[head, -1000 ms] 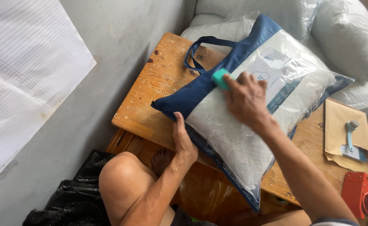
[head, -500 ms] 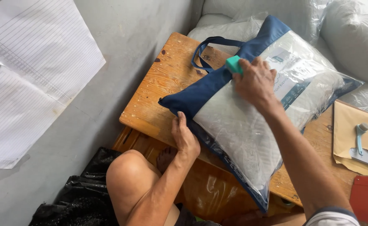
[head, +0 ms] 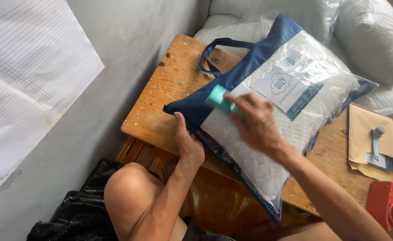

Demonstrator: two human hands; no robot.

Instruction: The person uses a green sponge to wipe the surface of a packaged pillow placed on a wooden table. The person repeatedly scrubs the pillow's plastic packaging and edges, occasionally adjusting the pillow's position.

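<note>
With the left hand (head: 188, 143) clamping the pillow bag (head: 268, 116) and the right hand (head: 255, 122) gripping a teal roller (head: 219, 100), hard strokes could tear the clear plastic.

the right hand (head: 255, 122) is motion-blurred and hides most of the teal object (head: 219, 99) it grips, so its shape is unclear. the red tape dispenser (head: 390, 207) is cut off by the right edge. the black plastic sheet (head: 78, 214) runs off the bottom.
</note>
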